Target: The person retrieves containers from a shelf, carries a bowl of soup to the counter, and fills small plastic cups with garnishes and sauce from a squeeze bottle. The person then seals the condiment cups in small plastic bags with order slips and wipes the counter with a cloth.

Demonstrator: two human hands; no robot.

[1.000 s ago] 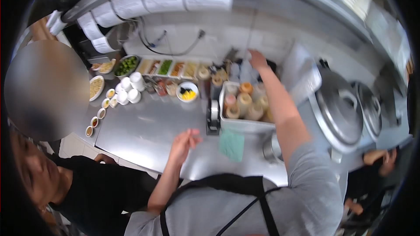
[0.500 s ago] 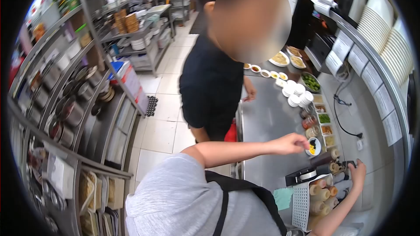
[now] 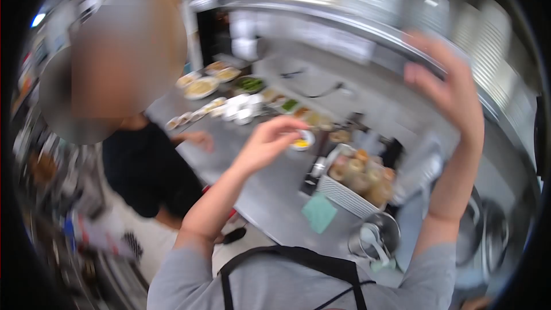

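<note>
A small white bowl point(image 3: 309, 138) with yellow and dark pieces in it stands on the steel counter. Over its near left edge is my left hand point(image 3: 268, 142), loosely curled, with a gap between thumb and fingers. I see nothing in it, and whether it touches the rim I cannot tell. My right hand point(image 3: 445, 83) is raised in front of the overhead shelf point(image 3: 344, 22), blurred, its fingers apart and nothing visible in them. Below it, a white basket point(image 3: 347, 195) holds several squeeze bottles point(image 3: 360, 181).
A co-worker in a black shirt point(image 3: 146, 166) stands at the left, one hand over the counter point(image 3: 252, 189). Small white cups point(image 3: 241, 108), plates of food point(image 3: 201, 88) and a bowl of green produce point(image 3: 249, 84) line the back. A green cloth point(image 3: 319, 212) and metal pot point(image 3: 373, 235) are nearer.
The view has swung to the right. My right hand has risen from beside the bottles to the shelf's height. My left hand stays close to the small bowl.
</note>
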